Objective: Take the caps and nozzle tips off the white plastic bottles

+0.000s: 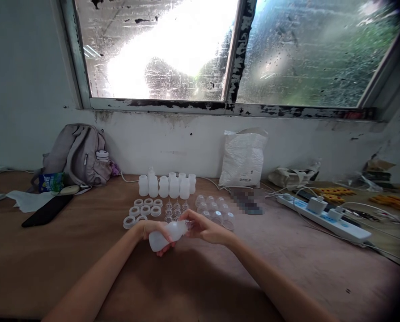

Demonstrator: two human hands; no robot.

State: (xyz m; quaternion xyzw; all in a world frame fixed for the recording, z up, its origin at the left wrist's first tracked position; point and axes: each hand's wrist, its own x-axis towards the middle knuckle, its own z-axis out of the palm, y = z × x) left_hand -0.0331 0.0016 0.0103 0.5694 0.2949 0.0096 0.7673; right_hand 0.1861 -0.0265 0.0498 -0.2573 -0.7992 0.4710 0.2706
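My left hand is wrapped round a frosted white baby bottle, which lies tilted with its neck toward the right. At that neck, the fingers of my right hand pinch a clear bottle nipple; how far it sits on the opening is hidden by the fingers. Just beyond my hands are several white collar rings on the left, several clear nipples in the middle and several clear domed caps on the right. Behind them stand more frosted bottles, one topped with a nipple.
A grey backpack, a black phone and a white tissue are at the left. A white plastic bag leans on the wall. To the right lies a power strip with cables, near some yellow parts.
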